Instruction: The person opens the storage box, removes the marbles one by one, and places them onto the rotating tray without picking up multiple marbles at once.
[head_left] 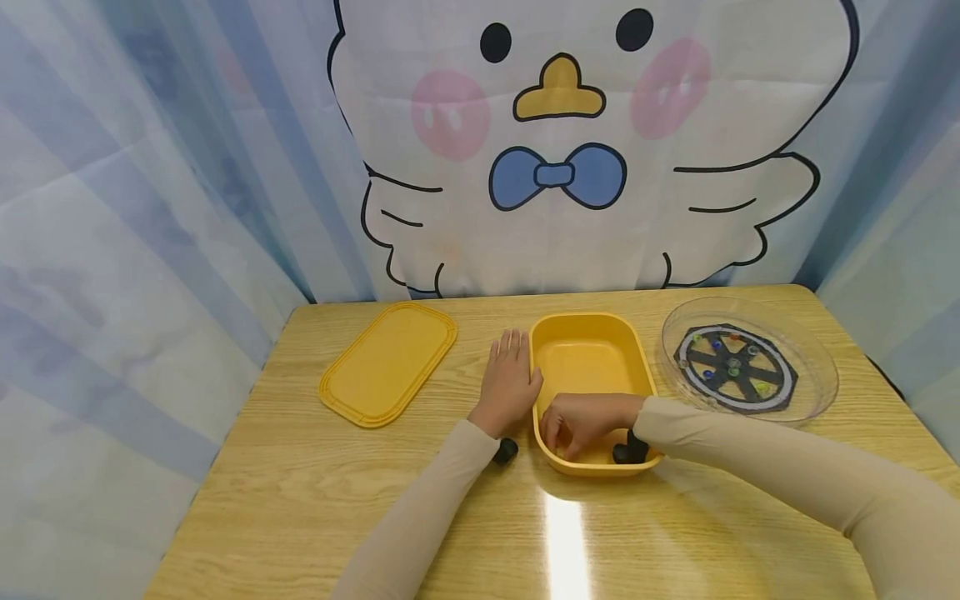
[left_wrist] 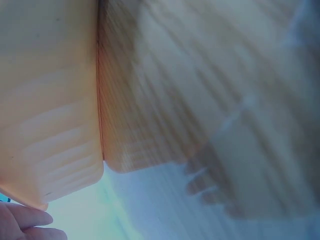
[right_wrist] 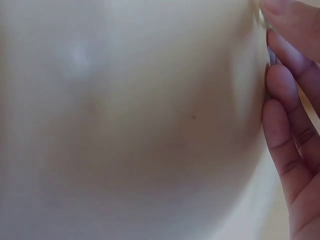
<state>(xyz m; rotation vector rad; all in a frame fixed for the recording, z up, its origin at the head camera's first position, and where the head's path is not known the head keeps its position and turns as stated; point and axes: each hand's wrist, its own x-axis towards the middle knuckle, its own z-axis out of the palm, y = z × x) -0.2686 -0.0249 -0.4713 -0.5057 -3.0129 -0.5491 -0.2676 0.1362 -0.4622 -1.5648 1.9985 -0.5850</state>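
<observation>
A yellow plastic box (head_left: pixel 592 354), deep and rounded at the corners, stands lidless on the table. Inside it, near its front left corner, my right hand (head_left: pixel 588 419) reaches down with curled fingers. Close up in the right wrist view, the thumb and fingertips pinch a small clear glass marble (right_wrist: pixel 272 56), mostly hidden and pressed near the box's pale inner wall. My left hand (head_left: pixel 508 382) lies along the box's left side, fingers straight and thumb at the rim. In the left wrist view, its fingers (left_wrist: pixel 30 220) show beside the box's ribbed outer wall.
A yellow lid (head_left: pixel 388 364) lies flat at the left of the wooden table (head_left: pixel 300 492). To the right stands a round clear tray (head_left: pixel 821 387) holding a dark wheel-shaped board (head_left: pixel 733 379) with several small coloured glass pieces. A curtain (head_left: pixel 555 242) hangs behind.
</observation>
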